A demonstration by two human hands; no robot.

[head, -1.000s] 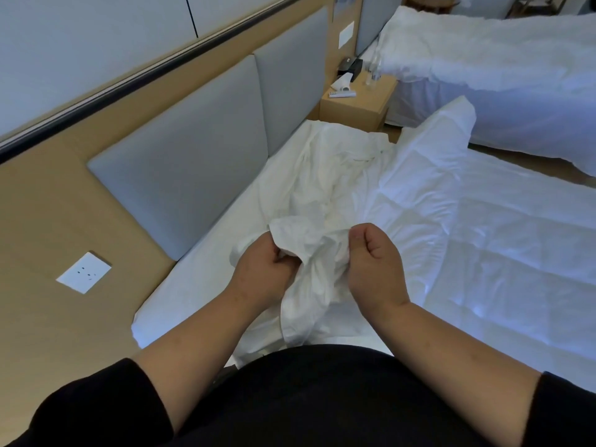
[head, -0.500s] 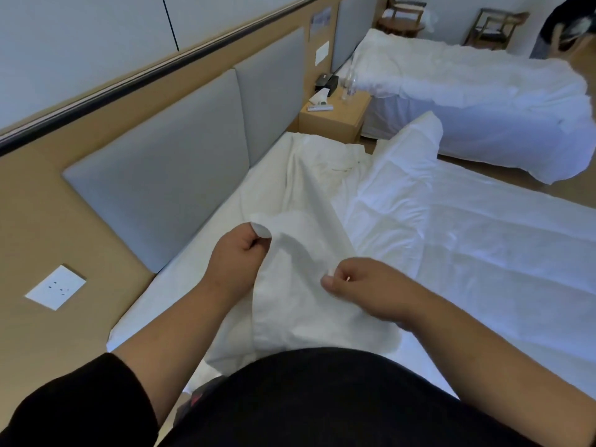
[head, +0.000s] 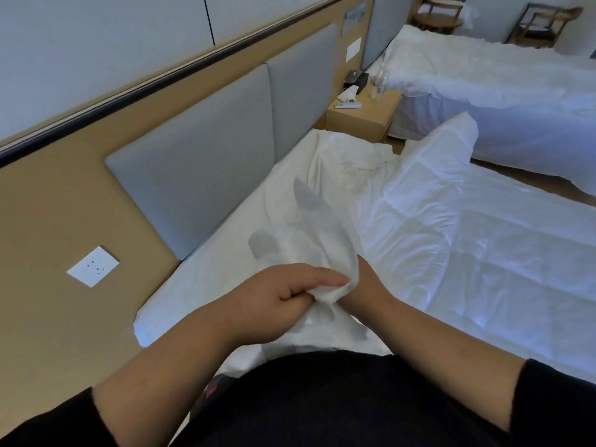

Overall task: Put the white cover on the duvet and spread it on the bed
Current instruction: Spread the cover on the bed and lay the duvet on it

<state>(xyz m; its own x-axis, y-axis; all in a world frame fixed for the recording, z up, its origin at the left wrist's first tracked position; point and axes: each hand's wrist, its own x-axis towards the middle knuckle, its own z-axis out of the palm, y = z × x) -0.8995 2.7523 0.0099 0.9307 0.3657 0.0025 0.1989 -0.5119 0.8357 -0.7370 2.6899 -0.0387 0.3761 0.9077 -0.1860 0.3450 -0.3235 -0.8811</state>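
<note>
Step in hand looks like hunting for a corner or the opening of the white cover point(head: 309, 250), not yet pulling it over the duvet point(head: 467, 240). Left hand point(head: 280, 301) has its grip closed: thumb and curled fingers pinch a bunched edge of the cover near the person's waist. Right hand point(head: 364, 285) is mostly hidden behind that bunch; only wrist and heel show, so its grip can't be called, though it sits right against the fabric. The cover is thin, limp cotton-like cloth, creased and crumpled, running in a loose rope from the hands up toward the head of the bed point(head: 200, 285), beside the grey padded headboard point(head: 206, 169). The duvet lies flat to the right, thicker and puffier, with long soft folds and one corner standing up at the far end. Judgement: next move calls for working along the hem to find the open end, spreading it with both hands, then feeding a duvet corner inside. Risk: twisted cloth makes it easy to grab the wrong edge.
</note>
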